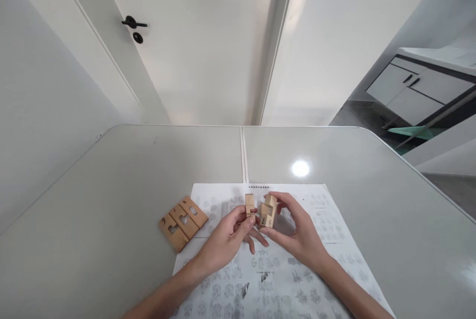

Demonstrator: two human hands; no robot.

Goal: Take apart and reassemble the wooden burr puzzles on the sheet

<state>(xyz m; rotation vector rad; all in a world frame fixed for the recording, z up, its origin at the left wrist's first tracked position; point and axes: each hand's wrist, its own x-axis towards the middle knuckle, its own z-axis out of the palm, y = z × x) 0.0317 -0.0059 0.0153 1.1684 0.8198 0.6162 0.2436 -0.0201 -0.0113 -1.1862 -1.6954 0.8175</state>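
Between its thumb and fingers my left hand (pixel 231 234) pinches a small notched wooden puzzle piece (pixel 249 200), held upright. My right hand (pixel 297 232) grips notched wooden puzzle pieces (pixel 270 210) fitted against each other, with dark numbers on their lower ends. A narrow gap separates what the two hands hold. Both hands are above a large printed sheet (pixel 320 205) covered in small grey diagrams. To the left, flat wooden plates (pixel 184 222) marked 3, 1 and 2 lie side by side, each with a cut-out; their corner is close to the sheet.
The grey table (pixel 111 185) has a seam down its middle and a bright light reflection on the right half. Behind it stands a white door (pixel 201 41) with a black handle (pixel 134 23). A white cabinet (pixel 420 83) is at the far right.
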